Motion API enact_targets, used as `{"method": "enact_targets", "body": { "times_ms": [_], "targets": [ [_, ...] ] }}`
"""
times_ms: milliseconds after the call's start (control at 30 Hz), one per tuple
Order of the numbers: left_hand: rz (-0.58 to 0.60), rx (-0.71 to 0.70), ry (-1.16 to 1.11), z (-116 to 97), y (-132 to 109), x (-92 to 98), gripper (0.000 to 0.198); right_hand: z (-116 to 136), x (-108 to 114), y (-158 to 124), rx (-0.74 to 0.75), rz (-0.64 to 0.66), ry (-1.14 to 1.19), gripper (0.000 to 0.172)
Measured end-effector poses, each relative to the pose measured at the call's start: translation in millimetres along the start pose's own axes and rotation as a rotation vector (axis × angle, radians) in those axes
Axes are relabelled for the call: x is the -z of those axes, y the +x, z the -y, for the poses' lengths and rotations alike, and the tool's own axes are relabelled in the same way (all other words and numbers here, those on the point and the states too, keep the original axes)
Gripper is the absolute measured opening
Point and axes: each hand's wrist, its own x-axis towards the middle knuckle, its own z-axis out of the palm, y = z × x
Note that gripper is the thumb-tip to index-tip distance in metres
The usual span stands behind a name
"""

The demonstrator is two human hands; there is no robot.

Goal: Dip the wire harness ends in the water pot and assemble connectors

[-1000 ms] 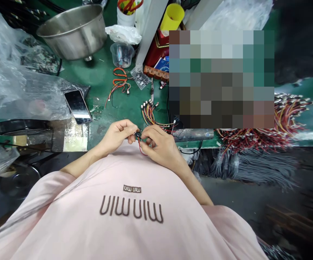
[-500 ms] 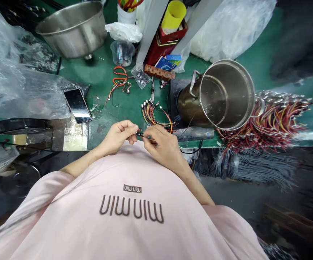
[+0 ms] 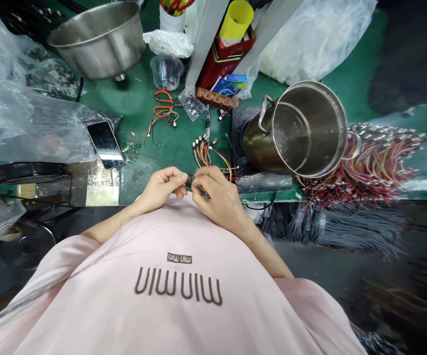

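My left hand (image 3: 165, 187) is closed in a pinch on one end of a small dark connector-like piece (image 3: 189, 181), close to my shirt at the table's front edge. From the other side my right hand (image 3: 218, 195) pinches the same piece, thumb and forefinger together. Most of it is hidden by my fingers, so its exact kind is unclear. Just beyond my hands lies a bunch of wire leads (image 3: 203, 152) in yellow, red and black, with small metal-tipped ends. Orange-handled scissors (image 3: 163, 102) lie further back, beside a few loose wires (image 3: 163, 118).
A deep steel pot (image 3: 250, 143) stands at right, before a large heap of red and yellow wires (image 3: 379, 167). At left lie a phone (image 3: 106, 144) and plastic bags (image 3: 47, 123). A steel basin (image 3: 102, 44), plastic tub (image 3: 166, 73) and red tin (image 3: 220, 61) stand behind.
My right hand has moved slightly left and its fingers have closed in nearer to my left fingertips, covering more of the dark piece. My left hand has barely moved.
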Motion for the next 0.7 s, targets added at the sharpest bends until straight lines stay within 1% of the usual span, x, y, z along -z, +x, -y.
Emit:
{"method": "enact_targets", "body": {
  "times_ms": [200, 433, 600, 700],
  "targets": [
    [0.022, -0.009, -0.015, 2, -1, 1.3, 0.039, 3, 5, 0, 0.01, -0.023, 0.018, 0.014],
    [-0.004, -0.01, -0.033, 0, -1, -1.8, 0.04, 0, -7, 2, 0.059, -0.09, 0.05, 0.015],
    [0.022, 0.009, -0.052, 2, 0, -2.2, 0.04, -2, -4, 2, 0.019, -0.065, 0.073, 0.012],
    [-0.008, -0.011, -0.059, 2, 1, -2.2, 0.04, -2, 1, 0, 0.002, -0.059, 0.052, 0.012]
  ]
}}
